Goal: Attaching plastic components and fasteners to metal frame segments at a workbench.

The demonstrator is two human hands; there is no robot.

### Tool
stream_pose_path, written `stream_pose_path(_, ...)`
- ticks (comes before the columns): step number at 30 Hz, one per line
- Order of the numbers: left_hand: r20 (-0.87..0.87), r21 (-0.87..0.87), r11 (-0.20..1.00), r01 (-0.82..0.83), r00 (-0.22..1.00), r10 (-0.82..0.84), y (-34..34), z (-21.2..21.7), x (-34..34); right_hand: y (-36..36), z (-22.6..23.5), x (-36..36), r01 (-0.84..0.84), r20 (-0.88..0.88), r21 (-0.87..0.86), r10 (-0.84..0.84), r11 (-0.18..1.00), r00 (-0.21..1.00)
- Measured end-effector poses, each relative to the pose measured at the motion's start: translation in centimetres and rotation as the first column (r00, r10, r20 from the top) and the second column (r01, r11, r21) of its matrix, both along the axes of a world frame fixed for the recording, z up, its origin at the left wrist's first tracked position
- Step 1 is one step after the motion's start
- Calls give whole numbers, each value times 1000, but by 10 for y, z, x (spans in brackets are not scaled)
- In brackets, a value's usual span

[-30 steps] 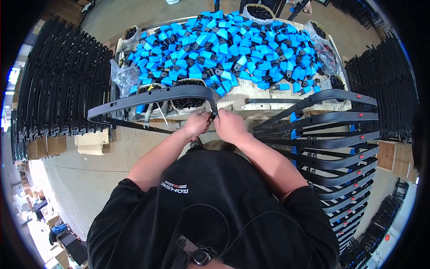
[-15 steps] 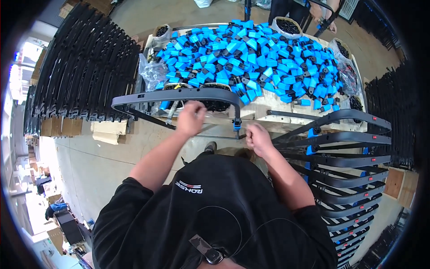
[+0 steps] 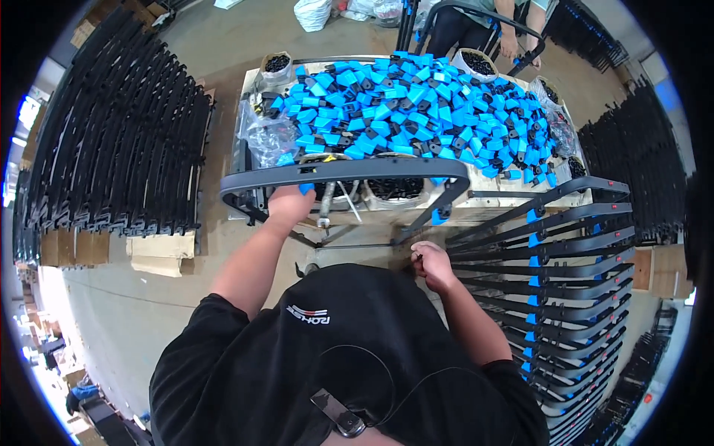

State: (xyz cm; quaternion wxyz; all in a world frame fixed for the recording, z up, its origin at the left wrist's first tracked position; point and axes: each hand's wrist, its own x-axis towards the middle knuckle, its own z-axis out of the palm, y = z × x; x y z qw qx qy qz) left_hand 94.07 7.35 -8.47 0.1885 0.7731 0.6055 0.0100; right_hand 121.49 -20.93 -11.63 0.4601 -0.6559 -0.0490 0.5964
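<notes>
Wooden table (image 3: pixel 483 184) behind a curved dark frame (image 3: pixel 342 170)

We see a broad pile of blue-and-black pieces (image 3: pixel 416 111) covering much of the tabletop. The frame is at the near edge, directly before us. Our hands are well apart: the left hand (image 3: pixel 288 207) reaches just under the front bar, a blue piece (image 3: pixel 306 189) at its fingertips, grip unclear; the right hand (image 3: pixel 433 266) curls nearer us, contents hidden.

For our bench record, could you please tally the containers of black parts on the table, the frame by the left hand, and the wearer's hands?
Visible containers of black parts: 6
Frame: 1
Wearer's left hand and right hand: 2
Total: 9
</notes>
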Motion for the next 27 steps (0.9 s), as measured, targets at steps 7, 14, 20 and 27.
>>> stream_pose_path(7,366,57,966,250,896,-254,-37,71,-74,55,25,-156,-32,-269,110,61,993,961)
stream_pose_path(14,435,541,560,627,362,-825,-62,92,-120,134,57,-243,151,-601,296,61,943,797)
stream_pose_path(20,545,363,733,575,506,-668,-51,89,-179,135,72,-274,123,-681,388,194,913,706)
stream_pose_path(27,490,230,778,584,621,-611,-45,72,-196,142,55,-294,42,-690,343,222,939,689)
